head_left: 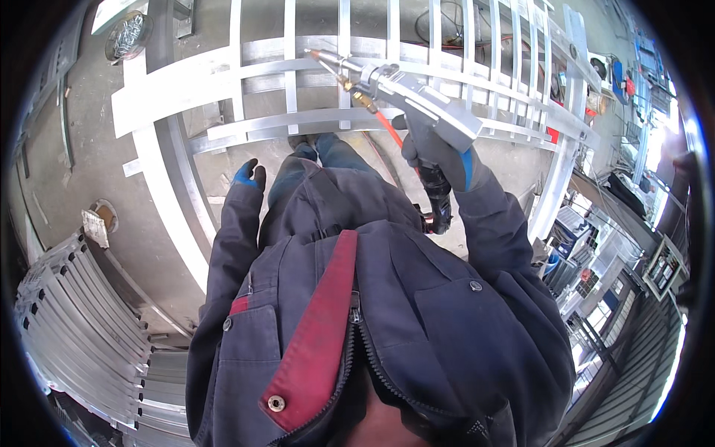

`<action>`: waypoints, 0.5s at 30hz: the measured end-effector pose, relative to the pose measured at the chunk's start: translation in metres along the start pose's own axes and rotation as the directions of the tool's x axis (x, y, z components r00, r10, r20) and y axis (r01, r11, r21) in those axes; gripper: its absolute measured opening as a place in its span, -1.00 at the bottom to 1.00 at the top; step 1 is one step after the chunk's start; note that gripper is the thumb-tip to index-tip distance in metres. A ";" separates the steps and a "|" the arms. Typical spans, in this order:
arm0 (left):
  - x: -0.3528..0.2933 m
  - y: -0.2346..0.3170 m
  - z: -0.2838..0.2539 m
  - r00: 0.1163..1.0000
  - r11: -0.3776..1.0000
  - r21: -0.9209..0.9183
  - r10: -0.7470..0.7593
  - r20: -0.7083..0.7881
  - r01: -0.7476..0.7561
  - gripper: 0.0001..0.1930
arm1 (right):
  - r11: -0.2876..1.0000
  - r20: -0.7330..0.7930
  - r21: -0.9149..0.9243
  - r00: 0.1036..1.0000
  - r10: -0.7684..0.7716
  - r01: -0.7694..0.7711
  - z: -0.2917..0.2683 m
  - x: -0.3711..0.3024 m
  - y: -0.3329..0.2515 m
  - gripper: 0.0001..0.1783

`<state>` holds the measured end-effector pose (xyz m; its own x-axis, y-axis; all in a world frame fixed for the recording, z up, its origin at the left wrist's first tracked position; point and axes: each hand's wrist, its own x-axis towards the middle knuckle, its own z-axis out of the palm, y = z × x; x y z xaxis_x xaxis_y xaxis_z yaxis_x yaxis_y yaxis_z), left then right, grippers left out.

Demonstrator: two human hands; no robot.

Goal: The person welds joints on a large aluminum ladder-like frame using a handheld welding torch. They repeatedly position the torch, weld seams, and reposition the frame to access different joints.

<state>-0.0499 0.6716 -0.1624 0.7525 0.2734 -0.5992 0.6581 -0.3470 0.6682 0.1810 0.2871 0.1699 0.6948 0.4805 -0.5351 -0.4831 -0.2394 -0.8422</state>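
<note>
Handheld power tool [424, 100], silver-bodied, is raised over the near rails of a pale metal frame [175, 82], its pointed nose aimed to the left. The right hand [439, 153], gloved, grips it near its black handle [435, 190]; a red hose [389, 130] runs down from brass fittings [363, 98] beneath the nose. The left hand [250, 175], also gloved, hangs open by the person's leg, well apart from the tool, with room around it inside the frame's left beam. Slats cross the frame between long rails, leaving narrow gaps over the grey floor [97, 164], which spreads wider beyond the left beam. A round container [128, 36] of small metal pieces sits at the far left corner. Metal profiles [86, 320] lie stacked lower left; shelving and clutter [596, 257] crowd the right.
</note>
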 end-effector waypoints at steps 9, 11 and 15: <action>0.011 0.012 0.011 0.998 0.996 0.085 -0.027 0.061 0.022 -0.42 | 0.999 -0.098 -0.001 0.994 0.045 -0.045 -0.019 0.004 -0.012 -0.52; 0.019 0.013 0.010 0.997 0.998 0.061 -0.010 0.079 0.006 -0.42 | 0.999 -0.102 0.006 0.994 0.032 -0.032 -0.014 0.002 -0.014 -0.52; 0.038 0.008 0.004 0.989 0.995 0.100 -0.038 0.144 0.024 -0.41 | 0.996 -0.138 0.081 0.989 0.051 -0.040 -0.001 -0.001 -0.017 -0.52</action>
<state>-0.0161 0.6758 -0.1812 0.7153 0.1541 -0.6816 0.6701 -0.4280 0.6065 0.1892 0.2900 0.1849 0.7361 0.3470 -0.5811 -0.5518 -0.1896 -0.8122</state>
